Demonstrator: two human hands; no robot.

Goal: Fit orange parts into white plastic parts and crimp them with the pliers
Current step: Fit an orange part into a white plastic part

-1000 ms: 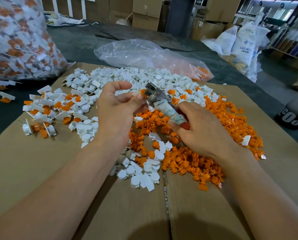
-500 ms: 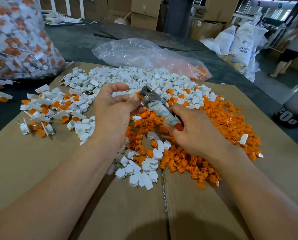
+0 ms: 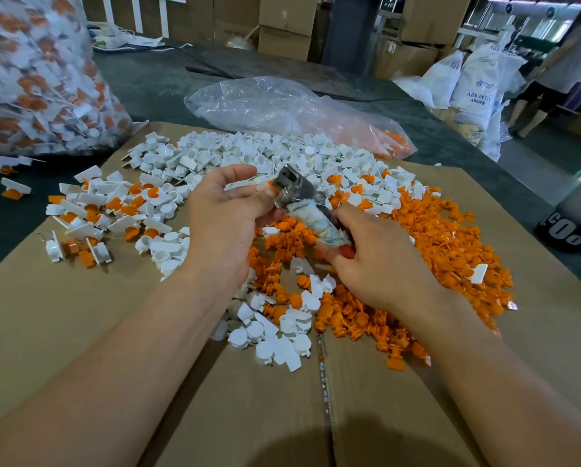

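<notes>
Fingers point(image 3: 235, 172) of the left hand point(image 3: 228, 227) are curled, thumb and fingertips pinching a small white plastic part point(image 3: 263, 187) right at the metal head of the pliers point(image 3: 299, 193). Whether an orange insert sits inside this part cannot be told. Fingers of the right hand point(image 3: 380, 264) are wrapped round the pliers' cloth-bound handle, whose red tip shows at the thumb; the tool is tilted, with its head pointing toward 11 o'clock. Whether the tool's head is closed on the part cannot be told.

Both hands hover above a cardboard sheet point(image 3: 80, 332) that covers the dark table point(image 3: 167, 79). Loose orange parts point(image 3: 450, 241) form a broad heap from 3 to 5 o'clock of the hands, running under the right wrist. Loose white parts point(image 3: 248, 153) lie in a band at 12 o'clock, with a smaller cluster at 6 o'clock between the forearms. A group of white pieces with orange inserts point(image 3: 107, 210) lies at 9 o'clock, a few of them off the cardboard edge.

Beyond the sheet, a crumpled clear bag point(image 3: 282, 106) with some orange parts in its right end lies at 12 o'clock. A large clear sack of white-and-orange pieces point(image 3: 36, 79) stands at 10 o'clock. White sacks point(image 3: 474, 85) and cardboard boxes point(image 3: 282, 28) stand at 1 to 2 o'clock in the background.
</notes>
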